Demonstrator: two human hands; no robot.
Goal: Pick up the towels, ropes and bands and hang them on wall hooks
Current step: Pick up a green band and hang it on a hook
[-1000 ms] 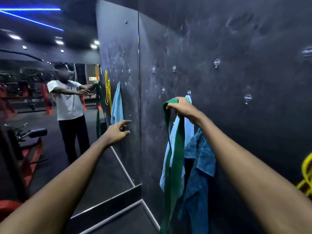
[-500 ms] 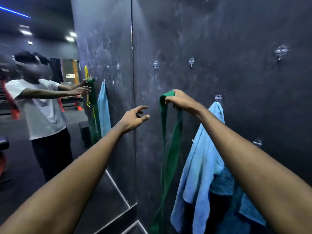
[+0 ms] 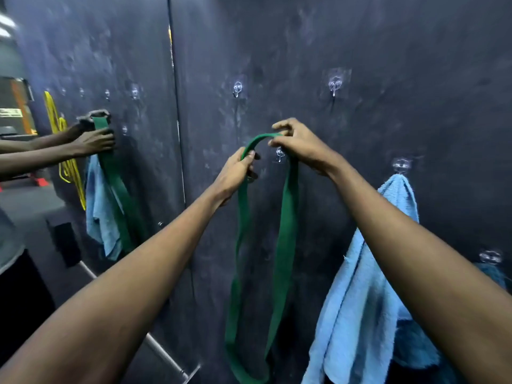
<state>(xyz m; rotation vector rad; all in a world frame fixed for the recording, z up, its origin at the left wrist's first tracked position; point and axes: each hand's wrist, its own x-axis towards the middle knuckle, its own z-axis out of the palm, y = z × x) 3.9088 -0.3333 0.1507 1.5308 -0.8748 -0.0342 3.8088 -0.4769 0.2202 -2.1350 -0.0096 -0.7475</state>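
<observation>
Left side: the left grip (image 3: 238, 173), a bare hand, is closed on the left strand of the green resistance band (image 3: 288, 217) just below its top, with the strand pinched between thumb and curled fingers
Right side: the right grip (image 3: 300, 145), also a bare hand, is closed on the top of the band's arch, with the fingers curled down over the strap
Band position: the band is held up against the dark wall (image 3: 388, 37) as a long loop; the arch is spread between the two grips and both strands hang to a fold near the lower edge of the view
Nearest hook: a clear adhesive hook (image 3: 279, 154) is seen inside the loop, just under the arch; contact with the band cannot be determined
Upper hooks: an upper left hook (image 3: 237, 88) and an upper right hook (image 3: 334, 84) are fixed above the grips
Towels: a light blue towel (image 3: 360, 286) is hung from a towel hook (image 3: 401, 164) right of the band; a dark blue towel (image 3: 415, 347) is seen partly behind it, lower down
Mirror (image 3: 83, 51): the grips, the band, a blue towel and a yellow rope (image 3: 66, 156) are reflected at the left
</observation>
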